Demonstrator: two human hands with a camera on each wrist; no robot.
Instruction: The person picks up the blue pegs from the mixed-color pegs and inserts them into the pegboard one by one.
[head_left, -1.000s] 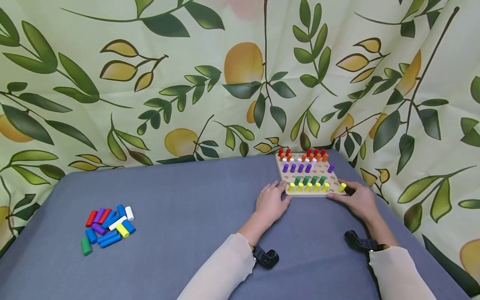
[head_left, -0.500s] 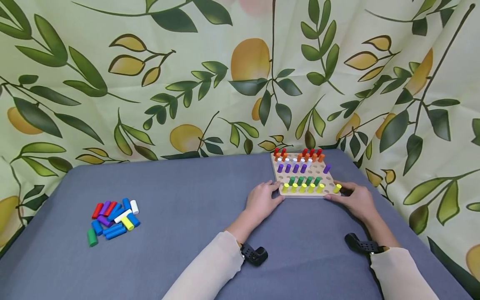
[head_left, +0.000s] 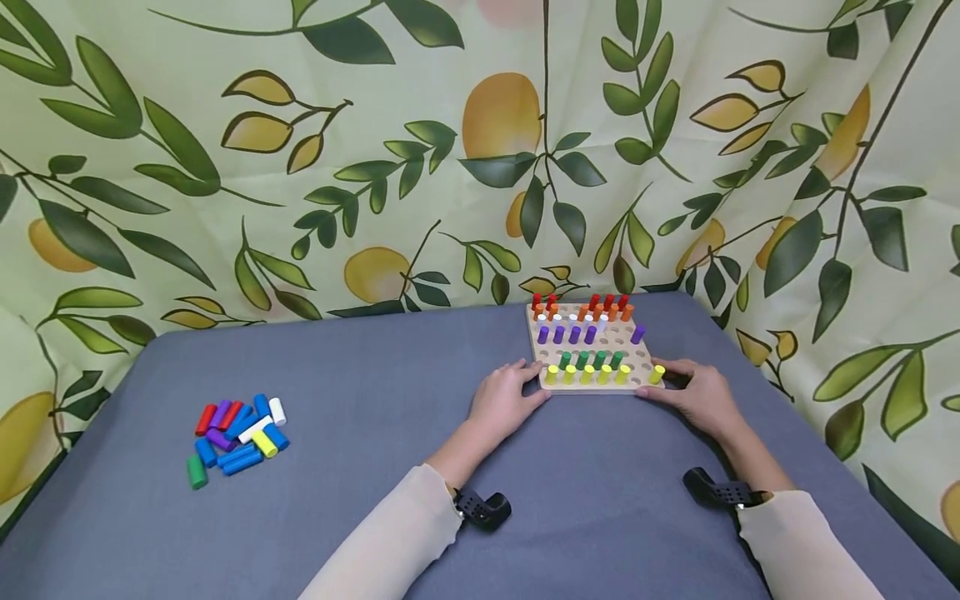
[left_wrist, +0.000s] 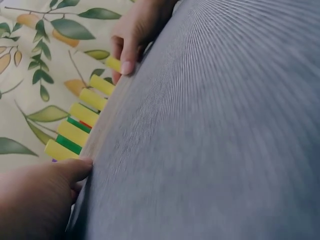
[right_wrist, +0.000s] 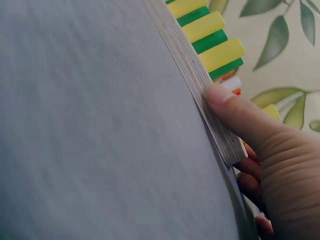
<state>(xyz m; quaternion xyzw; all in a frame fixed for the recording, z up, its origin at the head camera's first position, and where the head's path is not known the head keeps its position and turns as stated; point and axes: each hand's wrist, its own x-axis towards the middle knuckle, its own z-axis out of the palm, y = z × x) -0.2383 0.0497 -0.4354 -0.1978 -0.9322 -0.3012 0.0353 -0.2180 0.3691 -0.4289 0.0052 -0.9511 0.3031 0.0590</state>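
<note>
A wooden pegboard [head_left: 592,389] lies toward the back right of the table. Standing in its rows are red, orange, white, purple [head_left: 574,335], green and yellow pegs [head_left: 587,374], with some bare holes between them. My left hand [head_left: 504,400] grips the front left corner, its thumb at the front edge. At the front right corner my right hand [head_left: 697,396] holds the board. In the right wrist view, the right thumb [right_wrist: 240,112] presses the board's edge [right_wrist: 192,70], and the other fingers lie partly hidden behind the corner.
A loose heap of pegs [head_left: 238,454] in blue, red, purple, white and yellow lies on the left of the table, with a green peg [head_left: 197,472] at its near side. A leaf-patterned curtain [head_left: 420,192] hangs behind the grey-blue tablecloth [head_left: 360,450].
The pegboard has slid left along the table with both hands still holding its front corners. The view has shifted a little, and the loose heap is undisturbed.
</note>
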